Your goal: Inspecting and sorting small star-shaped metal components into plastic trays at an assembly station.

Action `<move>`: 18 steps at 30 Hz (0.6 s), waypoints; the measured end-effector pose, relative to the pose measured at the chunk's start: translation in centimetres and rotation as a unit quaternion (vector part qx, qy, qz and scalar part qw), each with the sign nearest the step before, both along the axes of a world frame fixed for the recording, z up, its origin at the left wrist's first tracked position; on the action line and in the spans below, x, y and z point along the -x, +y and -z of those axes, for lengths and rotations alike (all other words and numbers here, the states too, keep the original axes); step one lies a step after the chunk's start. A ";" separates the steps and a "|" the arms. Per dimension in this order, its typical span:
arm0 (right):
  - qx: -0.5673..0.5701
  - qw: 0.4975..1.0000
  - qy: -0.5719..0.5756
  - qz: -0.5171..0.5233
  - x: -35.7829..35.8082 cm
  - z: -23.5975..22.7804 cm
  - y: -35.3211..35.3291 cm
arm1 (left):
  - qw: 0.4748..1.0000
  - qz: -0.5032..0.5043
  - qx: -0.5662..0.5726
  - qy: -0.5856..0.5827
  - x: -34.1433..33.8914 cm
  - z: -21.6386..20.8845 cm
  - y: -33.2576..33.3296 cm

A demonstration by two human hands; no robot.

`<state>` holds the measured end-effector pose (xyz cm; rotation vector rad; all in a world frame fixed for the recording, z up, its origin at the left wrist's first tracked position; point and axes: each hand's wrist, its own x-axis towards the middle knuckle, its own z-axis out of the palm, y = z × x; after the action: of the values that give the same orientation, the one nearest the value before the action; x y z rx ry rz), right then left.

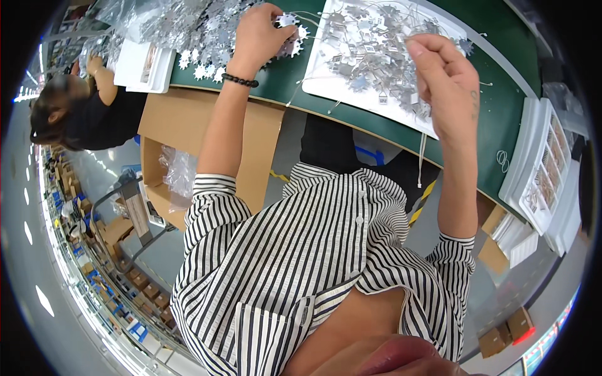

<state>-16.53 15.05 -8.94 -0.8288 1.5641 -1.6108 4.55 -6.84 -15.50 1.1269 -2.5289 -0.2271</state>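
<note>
My left hand (258,39), with a dark bead bracelet at the wrist, is closed on a silver gear-shaped metal piece (290,22). A heap of similar shiny pieces (210,37) lies beside it, partly under clear plastic. My right hand (450,84) is raised over the right part of a white tray (320,84), thumb and forefinger pinched together. What they hold, if anything, is too small to make out. In the tray lie many silver pieces (370,53) with small tags and thin cords. A pale cord (422,166) hangs over the table edge below my right hand.
The green table (495,135) has a loose cord loop (502,160) at right. Stacked white trays (542,169) stand at its right end, another white tray (162,69) at left. An open cardboard box (251,135) holding plastic bags sits below. Another person (94,116) works at far left.
</note>
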 end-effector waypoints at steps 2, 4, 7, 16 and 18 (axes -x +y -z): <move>0.007 1.000 0.001 -0.007 -0.7 0.2 -0.5 | 0.994 -0.058 -0.054 0.078 -0.3 -0.3 0.9; 0.015 1.000 0.005 -0.014 -0.9 -0.1 -0.7 | 0.975 -0.113 -0.107 0.156 -0.6 -0.9 1.9; 0.013 1.000 -0.001 -0.023 -1.5 0.1 -1.3 | 0.917 -0.105 -0.213 0.320 -0.4 -2.3 4.8; 0.009 0.998 -0.020 -0.060 -2.7 -1.0 -0.6 | 0.755 0.036 -0.386 0.528 4.0 -5.1 12.9; 0.004 0.998 0.003 -0.061 -2.7 -1.2 -0.1 | 0.769 0.039 -0.360 0.526 4.3 -5.3 13.4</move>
<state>-13.85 14.93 -7.74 -0.9176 1.4825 -1.5292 0.27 6.58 -10.16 0.7248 -1.4263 -1.4786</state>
